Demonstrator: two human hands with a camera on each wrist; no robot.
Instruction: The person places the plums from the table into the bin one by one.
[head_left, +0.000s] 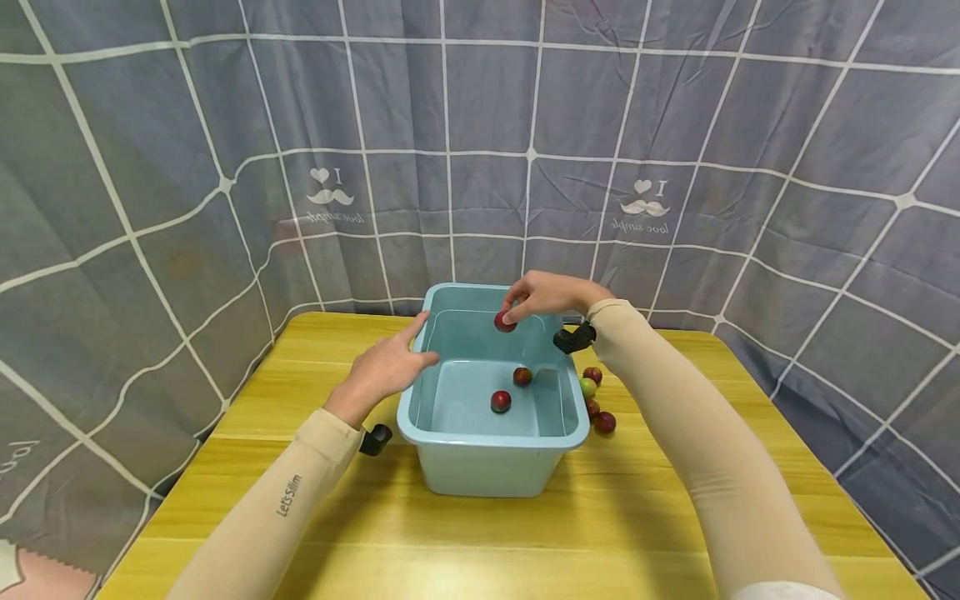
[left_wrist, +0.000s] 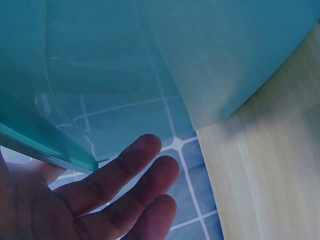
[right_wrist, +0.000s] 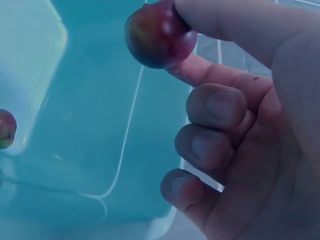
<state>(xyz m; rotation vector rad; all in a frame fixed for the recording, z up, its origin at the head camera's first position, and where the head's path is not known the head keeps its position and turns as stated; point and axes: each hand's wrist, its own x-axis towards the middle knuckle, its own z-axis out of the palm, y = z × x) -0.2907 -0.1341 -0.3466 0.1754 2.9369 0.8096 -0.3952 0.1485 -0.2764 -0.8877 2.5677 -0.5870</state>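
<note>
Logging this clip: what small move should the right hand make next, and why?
Probably open the fingers and drop the red fruit: the right hand pinches it above the blue tub, which already holds two, while the left hand steadies the rim.

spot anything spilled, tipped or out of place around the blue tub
Nothing stands out. The light blue plastic tub sits upright on the yellow wooden table; small loose fruits, mostly red, lie beside it, and two float inside.

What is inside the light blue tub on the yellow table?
Two red fruits lie on the floor of the tub. The right hand holds a third fruit above it. The near wall hides the front floor.
</note>
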